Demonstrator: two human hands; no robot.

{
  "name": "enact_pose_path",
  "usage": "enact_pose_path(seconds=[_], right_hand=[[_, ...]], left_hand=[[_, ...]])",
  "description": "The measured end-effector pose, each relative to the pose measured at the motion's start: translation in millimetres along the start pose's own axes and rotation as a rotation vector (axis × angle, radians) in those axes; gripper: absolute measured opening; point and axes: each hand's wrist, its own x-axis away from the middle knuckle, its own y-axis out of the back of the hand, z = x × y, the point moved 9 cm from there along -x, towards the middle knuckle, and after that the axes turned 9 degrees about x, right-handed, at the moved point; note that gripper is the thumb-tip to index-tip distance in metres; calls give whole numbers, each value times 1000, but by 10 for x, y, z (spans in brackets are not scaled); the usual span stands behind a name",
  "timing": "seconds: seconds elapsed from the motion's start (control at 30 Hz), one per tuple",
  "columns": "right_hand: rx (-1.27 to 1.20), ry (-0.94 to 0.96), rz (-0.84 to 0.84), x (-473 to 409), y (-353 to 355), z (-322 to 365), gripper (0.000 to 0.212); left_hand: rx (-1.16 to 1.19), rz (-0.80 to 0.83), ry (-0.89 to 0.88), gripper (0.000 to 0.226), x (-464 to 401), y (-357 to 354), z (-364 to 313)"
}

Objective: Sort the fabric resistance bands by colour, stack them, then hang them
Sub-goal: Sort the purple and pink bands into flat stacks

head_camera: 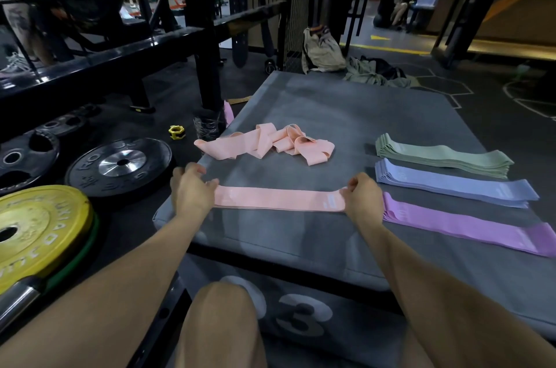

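Note:
A flat pink band stack (279, 200) lies across the near part of the grey mat (331, 114). My left hand (191, 191) grips its left end and my right hand (361, 198) pinches its right end. Behind it, a loose heap of pink bands (267, 145) lies tangled on the mat. To the right sit three neat stacks: green bands (442, 158) farthest, blue bands (454, 185) in the middle, purple bands (469, 224) nearest.
Weight plates lie on the floor to the left: a yellow plate (36, 235) and a black plate (120, 164). A black rack (198, 36) stands behind them. A bag (322, 50) and clothes lie beyond the mat's far edge. My knee (222, 319) is below.

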Motion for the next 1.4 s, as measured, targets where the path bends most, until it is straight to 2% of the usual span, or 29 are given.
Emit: enact_pose_path(seconds=[0.1,0.2,0.3,0.4,0.6,0.8,0.93,1.03,1.23,1.4], right_hand=[[48,112,-38,15,45,161,30],[40,365,117,107,-122,484,47],[172,558,396,301,-454,634,71],[297,651,473,354,-573,622,77],[294,657,441,320,-489,628,63],[271,657,471,282,-461,667,62],[58,525,382,-5,-310,752,50],[35,483,305,-293,-302,806,42],[117,411,206,-781,-452,886,55],[258,350,286,-913,-808,841,76]], left_hand=[[5,58,-274,35,88,-125,-359],[-38,369,-511,47,266,-530,-635],[-221,616,-593,65,471,-878,-702],[-363,699,-594,72,514,-1040,-643],[-347,758,-564,60,451,-1112,-540],[-339,781,-558,60,401,-1133,-558],[-224,678,-541,49,232,-1073,-804],[-176,633,-492,49,92,-1137,-957],[-111,580,-478,42,-159,-1436,-1180],[-63,575,-445,39,-293,-1668,-1187]])
